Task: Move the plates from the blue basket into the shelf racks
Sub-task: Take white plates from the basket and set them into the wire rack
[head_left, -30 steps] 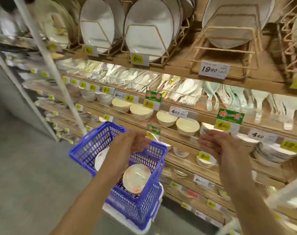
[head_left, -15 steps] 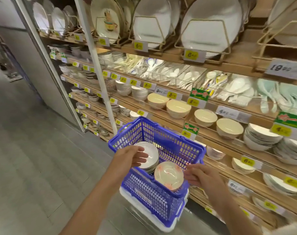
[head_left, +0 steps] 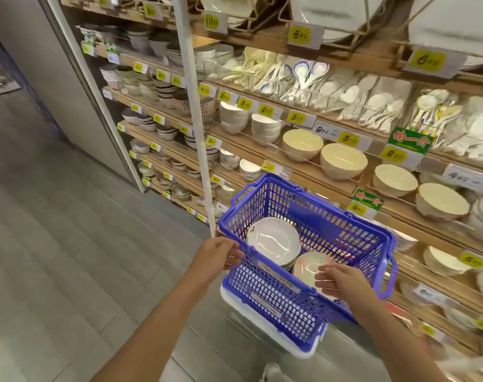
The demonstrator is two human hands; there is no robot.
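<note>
Wooden shelves [head_left: 312, 146] of a crockery shop run along the right and far side, with grey floor [head_left: 69, 244] to the left and a white upright post [head_left: 196, 119] in front of them. On the top level, wire racks [head_left: 298, 26] hold large white plates on edge; below lie bins of white spoons [head_left: 303, 75], then rows of cream bowls [head_left: 343, 161] behind yellow price tags [head_left: 428, 62].

Near the middle, the blue basket [head_left: 276, 299] sits on a white base [head_left: 298, 351]. Inside it, a stack of white plates [head_left: 273, 241] lies on the far left side, and a pink-patterned plate [head_left: 308, 267] lies just beside it, nearer and to the right (partly under fingers).

The left hand [head_left: 218, 255] grasps the basket's rim at its near left corner, fingers curled over the edge. The right hand [head_left: 345, 282] reaches over the near rim, fingers stretched across the pink-patterned plate; whether it has hold of the plate cannot be told.
</note>
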